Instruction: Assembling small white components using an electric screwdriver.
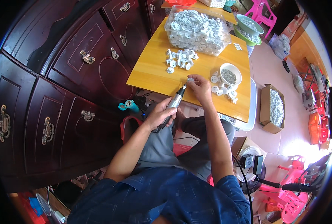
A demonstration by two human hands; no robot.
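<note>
My left hand [159, 115] is wrapped round a silver and black electric screwdriver [176, 100], its tip angled up and to the right. That tip meets or nearly meets a small white plastic part [190, 80], pinched in the fingers of my right hand [202, 89] above the table's near edge. Right of this hand stands a white bowl [239, 79] holding small metal pieces that look like screws [228, 76]. Several round white parts [215, 89] lie around the bowl. Farther off, a loose pile of similar white parts [181, 59] rests on the wooden table [147, 71].
A clear plastic bin [167, 31] full of white parts occupies the table's far end. Dark wooden cabinets [68, 112] line the left. On the right are stacked basins [261, 29], a cardboard box [265, 104] of parts and pink chairs [295, 205]. A black cable [248, 183] runs beside my right arm.
</note>
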